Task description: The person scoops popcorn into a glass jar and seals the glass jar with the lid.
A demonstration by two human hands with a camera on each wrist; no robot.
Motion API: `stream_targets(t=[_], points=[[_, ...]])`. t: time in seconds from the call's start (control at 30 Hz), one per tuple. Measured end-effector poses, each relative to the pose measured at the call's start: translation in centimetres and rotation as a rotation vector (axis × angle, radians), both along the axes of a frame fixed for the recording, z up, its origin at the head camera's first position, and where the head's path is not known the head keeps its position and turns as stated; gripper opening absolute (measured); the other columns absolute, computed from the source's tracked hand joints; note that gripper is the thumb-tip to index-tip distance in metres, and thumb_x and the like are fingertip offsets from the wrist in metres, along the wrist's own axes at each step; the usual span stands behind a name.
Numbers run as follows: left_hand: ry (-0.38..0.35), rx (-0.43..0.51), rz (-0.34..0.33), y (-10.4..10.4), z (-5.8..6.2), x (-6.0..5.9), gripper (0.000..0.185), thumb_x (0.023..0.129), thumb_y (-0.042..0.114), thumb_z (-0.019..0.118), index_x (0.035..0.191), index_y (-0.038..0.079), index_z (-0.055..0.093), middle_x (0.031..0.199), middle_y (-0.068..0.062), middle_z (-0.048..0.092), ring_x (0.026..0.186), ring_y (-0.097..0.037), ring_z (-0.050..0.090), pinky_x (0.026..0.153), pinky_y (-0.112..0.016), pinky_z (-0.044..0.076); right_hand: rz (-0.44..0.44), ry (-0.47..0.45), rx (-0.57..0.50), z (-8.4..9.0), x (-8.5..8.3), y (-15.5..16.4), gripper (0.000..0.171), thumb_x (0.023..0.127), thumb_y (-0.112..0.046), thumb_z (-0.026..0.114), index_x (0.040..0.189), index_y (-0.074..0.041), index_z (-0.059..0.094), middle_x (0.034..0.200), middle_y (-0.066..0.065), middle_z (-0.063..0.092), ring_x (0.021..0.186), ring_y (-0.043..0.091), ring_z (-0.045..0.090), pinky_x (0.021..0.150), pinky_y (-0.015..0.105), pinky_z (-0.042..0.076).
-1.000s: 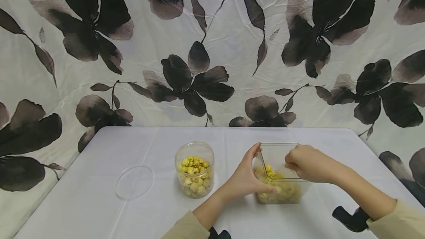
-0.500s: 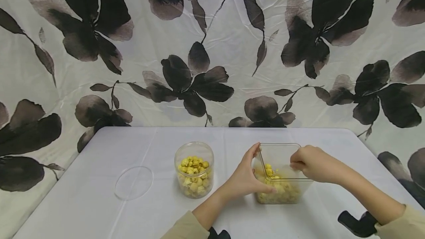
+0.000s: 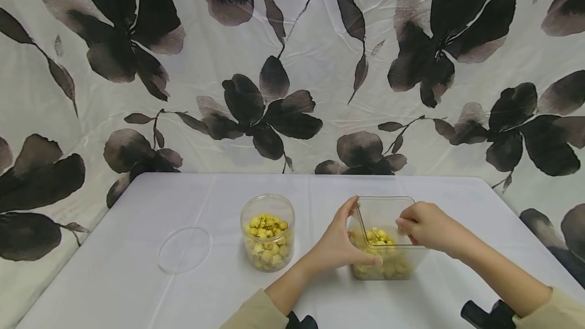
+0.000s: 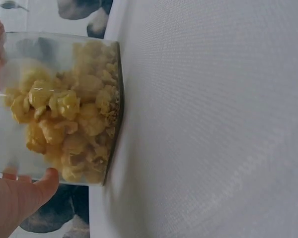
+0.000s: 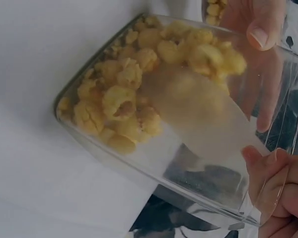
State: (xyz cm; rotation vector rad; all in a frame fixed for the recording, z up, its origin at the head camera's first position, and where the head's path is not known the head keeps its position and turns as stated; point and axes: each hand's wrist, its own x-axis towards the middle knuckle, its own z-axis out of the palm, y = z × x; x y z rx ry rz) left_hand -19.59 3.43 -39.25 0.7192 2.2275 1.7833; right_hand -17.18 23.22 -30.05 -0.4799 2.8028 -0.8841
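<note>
A clear square-rimmed plastic container (image 3: 418, 258) with yellow popcorn (image 3: 380, 237) in its lower part stands on the table, right of centre. My left hand (image 3: 335, 248) grips it by the left side, thumb on the front wall and fingers behind. My right hand (image 3: 427, 227), over the container's right rim, pinches the handle of a frosted translucent scoop (image 5: 208, 121). In the right wrist view the scoop's broad end reaches down among the popcorn, with pieces above and around it. From the head view the scoop is mostly hidden.
A clear round jar (image 3: 247, 212), part-filled with yellow popcorn, stands left of my left hand. Farther left lies a clear round lid (image 3: 185, 251). White cloth covers the table (image 3: 109, 268); a floral curtain (image 3: 292, 65) hangs behind.
My right hand first shifts right, then slightly back left and down at the container. Popcorn at the container's left is heaped more visibly now. The left hand keeps its place.
</note>
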Motion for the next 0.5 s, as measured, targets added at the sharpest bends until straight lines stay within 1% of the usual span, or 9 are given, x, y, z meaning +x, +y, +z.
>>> stream_targets(t=[0.1, 0.3, 0.4, 0.5], points=[[-0.006, -0.003, 0.003, -0.03, 0.05, 0.01, 0.119, 0.058, 0.019, 0.090, 0.149, 0.027, 0.013, 0.144, 0.004, 0.027, 0.131, -0.011, 0.027, 0.095, -0.029, 0.040, -0.031, -0.031, -0.053, -0.15, 0.09, 0.03, 0.026, 0.092, -0.003, 0.051, 0.068, -0.003, 0.060, 0.048, -0.003, 0.041, 0.043, 0.009, 0.035, 0.042, 0.024, 0.033], [-0.011, 0.012, -0.006, -0.01, 0.10, 0.04, 0.118, 0.059, 0.018, 0.089, 0.149, 0.025, 0.013, 0.145, 0.004, 0.025, 0.132, -0.011, 0.026, 0.096, -0.029, 0.039, -0.021, -0.039, -0.076, -0.18, -0.34, -0.18, 0.027, 0.093, -0.003, 0.051, 0.068, -0.001, 0.060, 0.049, -0.003, 0.042, 0.042, 0.008, 0.034, 0.043, 0.024, 0.034], [-0.011, 0.016, -0.012, -0.01, 0.13, 0.02, 0.118, 0.059, 0.018, 0.089, 0.149, 0.026, 0.013, 0.145, 0.006, 0.025, 0.132, -0.010, 0.025, 0.095, -0.029, 0.040, -0.012, -0.079, -0.089, 0.00, -0.49, 0.03, 0.027, 0.094, -0.003, 0.050, 0.069, 0.000, 0.060, 0.050, -0.003, 0.042, 0.041, 0.008, 0.033, 0.042, 0.023, 0.032], [-0.006, 0.015, -0.017, 0.00, 0.13, -0.05, 0.117, 0.059, 0.018, 0.089, 0.149, 0.026, 0.013, 0.146, 0.006, 0.025, 0.132, -0.011, 0.025, 0.095, -0.028, 0.040, -0.003, -0.128, -0.113, 0.27, -0.51, 0.42, 0.025, 0.094, -0.003, 0.049, 0.073, 0.001, 0.062, 0.051, -0.002, 0.043, 0.042, 0.008, 0.033, 0.041, 0.023, 0.031]])
